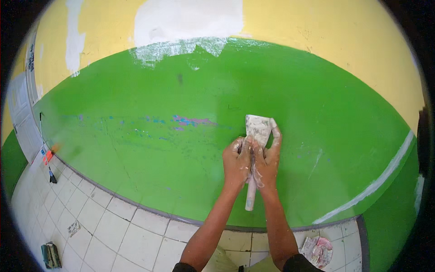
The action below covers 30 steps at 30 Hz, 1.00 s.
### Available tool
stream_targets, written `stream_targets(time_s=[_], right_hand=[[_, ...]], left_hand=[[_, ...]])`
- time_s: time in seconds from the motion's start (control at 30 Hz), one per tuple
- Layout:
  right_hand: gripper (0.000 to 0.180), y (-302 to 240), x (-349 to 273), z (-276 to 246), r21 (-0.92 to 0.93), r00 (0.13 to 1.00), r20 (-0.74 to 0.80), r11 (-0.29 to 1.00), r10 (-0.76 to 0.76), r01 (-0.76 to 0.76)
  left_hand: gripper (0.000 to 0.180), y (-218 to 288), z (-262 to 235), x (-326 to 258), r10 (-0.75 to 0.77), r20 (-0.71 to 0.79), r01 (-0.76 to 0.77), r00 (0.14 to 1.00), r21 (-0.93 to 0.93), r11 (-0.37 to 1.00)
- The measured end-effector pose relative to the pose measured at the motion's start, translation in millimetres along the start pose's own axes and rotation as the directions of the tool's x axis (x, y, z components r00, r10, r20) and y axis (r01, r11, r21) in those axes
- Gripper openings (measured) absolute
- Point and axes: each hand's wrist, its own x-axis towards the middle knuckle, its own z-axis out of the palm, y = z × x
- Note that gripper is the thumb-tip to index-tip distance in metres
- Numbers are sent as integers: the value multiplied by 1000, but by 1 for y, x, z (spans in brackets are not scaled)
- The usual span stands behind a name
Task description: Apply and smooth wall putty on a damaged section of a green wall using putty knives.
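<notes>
A wide putty knife [259, 128], its blade smeared with whitish filler, points up in front of the green wall [149, 95]. Both of my hands are closed on it near the base of the blade. My left hand [236, 162] pinches it with the thumb. My right hand [268, 164] grips from the other side, its index finger stretched up along the blade's right edge. Below the hands hangs the pale handle [250, 197]. White residue coats my fingers. Whether the blade touches the wall, I cannot tell.
Yellow paint [308, 25] with white patches [188, 20] covers the upper wall. On the tiled floor [145, 235] lie a stained round piece [321, 250] at right and a dark green object [50, 255] at left. A broom [52, 177] leans near the white door [22, 118].
</notes>
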Motion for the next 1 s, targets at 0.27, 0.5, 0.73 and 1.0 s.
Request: stream_targets(time_s=[0.27, 0.5, 0.73, 1.0], right_hand=[[48, 48, -73, -28, -151, 993, -114, 988, -2, -16], [45, -8, -14, -6, -413, 993, 8, 904, -116, 109], [50, -1, -57, -25, -369, 996, 49, 928, 70, -47], [55, 28, -55, -70, -364, 991, 98, 930, 91, -50]], left_hand=[[36, -54, -1, -63, 40, -122, -16, 992, 188, 982], [37, -9, 11, -10, 36, -151, -24, 988, 77, 997], [38, -42, 7, -55, -105, -205, 102, 973, -23, 994], [41, -63, 41, -68, -58, -288, 75, 956, 48, 996]])
